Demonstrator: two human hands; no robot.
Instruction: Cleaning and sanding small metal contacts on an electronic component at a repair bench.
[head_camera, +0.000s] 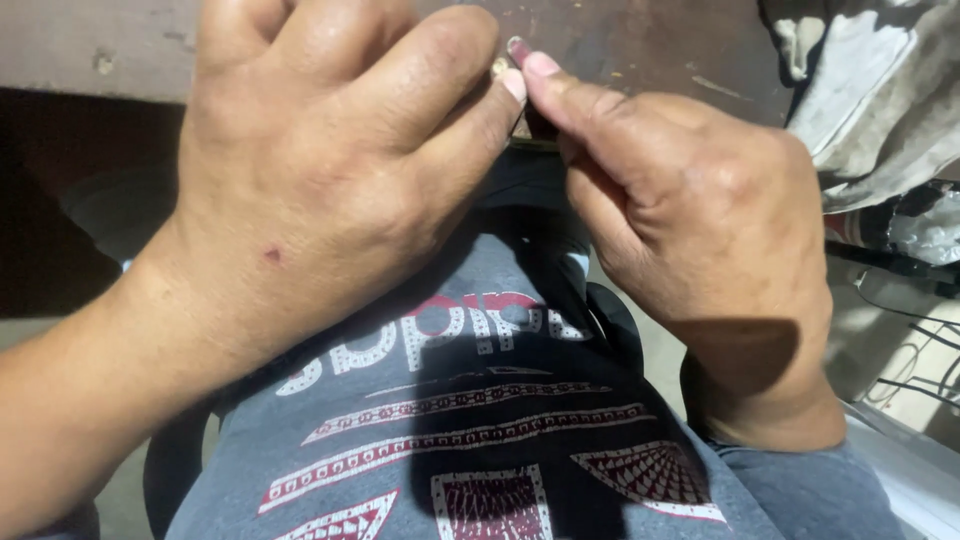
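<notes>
Head view, close in. Left hand (330, 170) and right hand (690, 210) meet at top centre, fingertips pressed together over a small pale metal piece (500, 67), barely showing between thumb and forefinger. Both hands narrowed to a pinch on it. Most of it is hidden by the fingers; long axis and which way it points cannot be told. It sits just above the edge of the worn brown wooden tabletop (640, 40). Below the hands, a grey printed T-shirt (480, 420). At right, crumpled grey-white cloth (870, 90) and thin black cables (915, 370).
</notes>
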